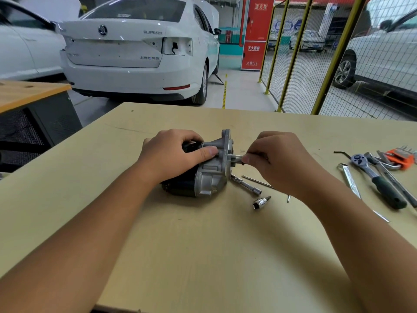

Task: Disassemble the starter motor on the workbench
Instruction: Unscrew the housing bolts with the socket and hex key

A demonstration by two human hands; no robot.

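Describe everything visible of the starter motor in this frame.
The starter motor lies on its side on the pale wooden workbench. Its rear body is dark and cylindrical; its front housing is silver-grey cast metal with a flat mounting flange facing right. A short shaft end sticks out of that flange. The left hand grips the body from above, thumb along the housing. The right hand pinches something at the shaft tip; what exactly is hidden by the fingers. A socket extension lies near the flange's lower edge.
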